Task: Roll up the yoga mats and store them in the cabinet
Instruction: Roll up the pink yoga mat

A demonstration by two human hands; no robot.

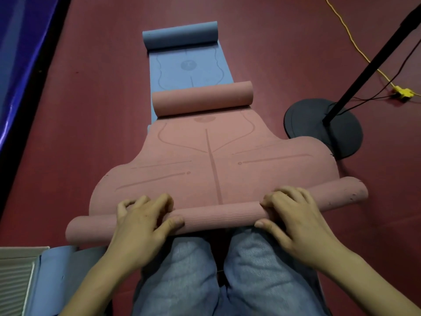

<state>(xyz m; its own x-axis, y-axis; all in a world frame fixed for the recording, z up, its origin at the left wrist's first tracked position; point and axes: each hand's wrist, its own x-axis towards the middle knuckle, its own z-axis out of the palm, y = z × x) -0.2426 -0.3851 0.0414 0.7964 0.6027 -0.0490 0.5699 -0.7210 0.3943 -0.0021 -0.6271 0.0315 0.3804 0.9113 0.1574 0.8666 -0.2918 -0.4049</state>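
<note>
Pink mat [205, 156] roll under both hands, unstored.

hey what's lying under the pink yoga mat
A blue yoga mat lies beneath the pink yoga mat, showing beyond its far curl. How far the blue runs underneath is covered.

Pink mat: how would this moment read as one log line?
step: rolling pink mat | left hand, right hand: on near roll | blue mat: under pink, unrolled
</note>
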